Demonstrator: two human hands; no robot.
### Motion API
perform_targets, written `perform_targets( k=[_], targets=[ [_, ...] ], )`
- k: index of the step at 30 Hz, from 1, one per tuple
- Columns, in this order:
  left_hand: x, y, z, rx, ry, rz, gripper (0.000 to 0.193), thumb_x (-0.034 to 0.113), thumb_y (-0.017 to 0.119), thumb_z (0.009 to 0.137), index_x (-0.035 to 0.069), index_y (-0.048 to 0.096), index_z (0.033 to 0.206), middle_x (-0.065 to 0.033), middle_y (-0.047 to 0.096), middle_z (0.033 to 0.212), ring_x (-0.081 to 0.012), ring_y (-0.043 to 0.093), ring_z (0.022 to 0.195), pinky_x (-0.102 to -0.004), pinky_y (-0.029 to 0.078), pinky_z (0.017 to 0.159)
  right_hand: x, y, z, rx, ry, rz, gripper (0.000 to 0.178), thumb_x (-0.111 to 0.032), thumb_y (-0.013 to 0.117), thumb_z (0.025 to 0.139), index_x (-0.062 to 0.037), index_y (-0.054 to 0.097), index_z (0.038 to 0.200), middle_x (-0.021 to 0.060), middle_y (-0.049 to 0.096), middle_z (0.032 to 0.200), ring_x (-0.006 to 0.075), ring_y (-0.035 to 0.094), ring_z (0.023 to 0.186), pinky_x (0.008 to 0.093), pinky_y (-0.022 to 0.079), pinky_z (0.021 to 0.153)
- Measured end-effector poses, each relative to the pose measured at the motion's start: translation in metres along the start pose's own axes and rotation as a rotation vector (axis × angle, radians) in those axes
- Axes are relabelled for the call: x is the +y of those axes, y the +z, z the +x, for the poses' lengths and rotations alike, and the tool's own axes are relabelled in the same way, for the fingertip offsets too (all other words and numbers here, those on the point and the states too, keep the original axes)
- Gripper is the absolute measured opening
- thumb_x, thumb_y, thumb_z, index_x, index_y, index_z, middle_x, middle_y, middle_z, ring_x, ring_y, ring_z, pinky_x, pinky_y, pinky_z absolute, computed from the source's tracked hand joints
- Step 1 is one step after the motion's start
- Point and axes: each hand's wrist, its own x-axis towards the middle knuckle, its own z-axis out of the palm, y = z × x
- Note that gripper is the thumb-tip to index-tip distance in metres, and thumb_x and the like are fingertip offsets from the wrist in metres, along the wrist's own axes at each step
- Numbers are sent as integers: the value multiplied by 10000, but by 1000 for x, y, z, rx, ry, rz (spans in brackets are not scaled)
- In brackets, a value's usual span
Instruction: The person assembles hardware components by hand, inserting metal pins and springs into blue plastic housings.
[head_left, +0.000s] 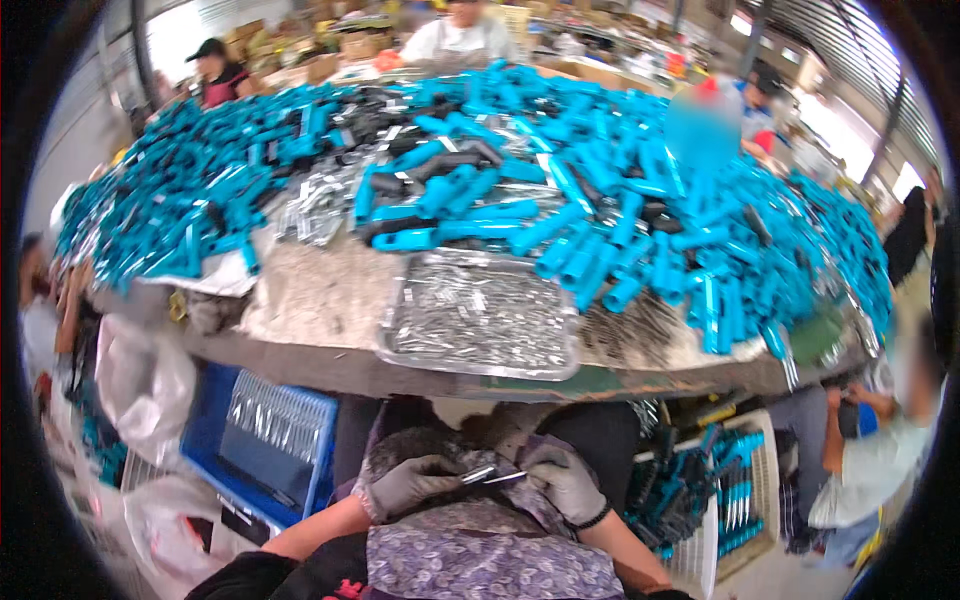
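Observation:
Both my hands wear grey gloves and meet over my lap, above a purple patterned apron point(490, 565). My left hand point(415, 486) is closed on a short shiny metal piece point(478, 475) with a dark part beside it. My right hand point(566, 484) pinches a thin silver metal pin point(506, 478), its far end close to the piece in the left; whether they touch I cannot tell. Straight ahead on the table's near edge lies a clear shallow tray point(478, 371), filled with small metal pins point(480, 310). Teal plastic handles point(600, 250) are heaped behind it.
Down at my left stands a blue crate point(315, 450) holding metal pieces, beside white plastic bags point(145, 390). At lower right, light crates point(765, 500) hold teal and black tools. Clear-wrapped parts point(318, 205) lie on the table. Other people work around it.

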Motion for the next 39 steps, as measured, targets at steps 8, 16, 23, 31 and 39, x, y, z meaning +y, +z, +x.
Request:
perform_targets(
  k=[8, 16, 23, 31, 39],
  targets=[
    [-27, -5, 8, 6, -78, -8, 287, 199, 702, 934, 22, 667, 1157, -23, 663, 1059, -86, 563, 996, -263, 459, 893, 9, 2, 7, -37, -57, 76, 53, -37, 659, 815, 7, 654, 844, 45, 581, 676, 145, 518, 600, 277, 412, 609],
    [-32, -8, 14, -121, 52, -75, 172, 174, 678, 948, 56, 617, 1058, 27, 585, 969, -60, 498, 944, -241, 429, 841, 9, 2, 11, -97, -113, 130, 77, -62, 647, 806, 1, 608, 826, 60, 483, 591, 171, 433, 546, 325, 348, 583],
    [-29, -9, 14, -144, 79, -61, 171, 184, 688, 942, 54, 629, 1036, 32, 586, 952, -56, 508, 928, -243, 438, 832, 10, 3, 13, -67, -101, 112, 135, -116, 698, 813, -9, 620, 841, 60, 506, 601, 173, 444, 557, 324, 351, 581],
    [20, -3, -25, 73, 198, -7, 164, 169, 701, 924, 46, 621, 997, 10, 601, 989, -81, 527, 958, -259, 445, 857, -13, 14, -13, 91, -163, 55, 58, -59, 612, 815, -15, 575, 815, 44, 461, 594, 153, 430, 548, 313, 360, 550],
    [74, -6, -55, 245, 31, -287, 137, 108, 637, 861, 69, 603, 988, 13, 595, 912, -72, 534, 817, -229, 443, 743, -76, 48, -39, 388, -532, -692, 66, 19, 670, 780, -18, 643, 828, 18, 623, 847, 106, 568, 816, 265, 446, 749]
  ],
)
